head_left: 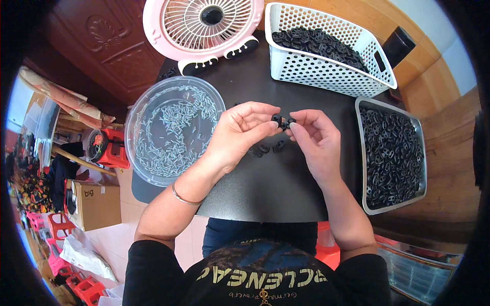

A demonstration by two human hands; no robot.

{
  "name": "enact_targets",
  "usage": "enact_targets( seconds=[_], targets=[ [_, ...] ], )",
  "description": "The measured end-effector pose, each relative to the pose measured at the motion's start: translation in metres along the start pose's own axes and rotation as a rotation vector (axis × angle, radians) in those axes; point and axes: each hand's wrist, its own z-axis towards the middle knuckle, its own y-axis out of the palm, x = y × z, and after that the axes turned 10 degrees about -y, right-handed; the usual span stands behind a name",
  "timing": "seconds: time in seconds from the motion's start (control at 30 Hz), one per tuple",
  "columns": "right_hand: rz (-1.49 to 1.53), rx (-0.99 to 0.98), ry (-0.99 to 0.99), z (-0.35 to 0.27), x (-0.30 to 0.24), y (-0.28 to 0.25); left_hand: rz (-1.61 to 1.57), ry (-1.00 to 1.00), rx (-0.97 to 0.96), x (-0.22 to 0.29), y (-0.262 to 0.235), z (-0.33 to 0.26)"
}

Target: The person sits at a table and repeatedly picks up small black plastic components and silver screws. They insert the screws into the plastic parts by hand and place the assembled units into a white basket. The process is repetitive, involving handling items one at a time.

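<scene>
Above the middle of the dark table, my left hand and my right hand meet at a small black plastic part. The left thumb and fingers pinch its left side, while the right thumb and fingertips close on its right end. Fingers cover some of it, so I cannot tell whether it is one piece or two joined. Several loose black plastic pieces lie on the table just below the hands.
To the left, a clear round tub contains many silvery screws. A white perforated basket of black parts stands far right, behind a metal tray full of black oval pieces. A pink fan stands at the table's far edge.
</scene>
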Motion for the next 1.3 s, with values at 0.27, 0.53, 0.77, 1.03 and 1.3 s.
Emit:
enact_targets(
  seconds=[0.27,0.53,0.77,1.03,1.3],
  targets=[
    [0.017,0.003,0.000,-0.0009,0.0000,0.0010,0.011,0.054,0.007,-0.0001,-0.0010,-0.0003],
    [0.075,-0.004,0.024,-0.0018,-0.0021,0.0007,0.053,0.066,0.013,-0.0003,-0.0010,-0.0008],
    [0.069,-0.007,0.048,-0.0026,-0.0021,0.0042,0.036,0.030,-0.003,0.0003,0.0046,-0.0039],
    [0.052,-0.021,0.040,-0.0019,0.0023,0.0027,0.028,0.048,0.048,-0.0009,0.0057,-0.0027],
    [0.090,-0.007,0.041,-0.0026,0.0034,0.0020,0.093,0.050,0.024,-0.0005,0.0037,-0.0030]
  ],
)
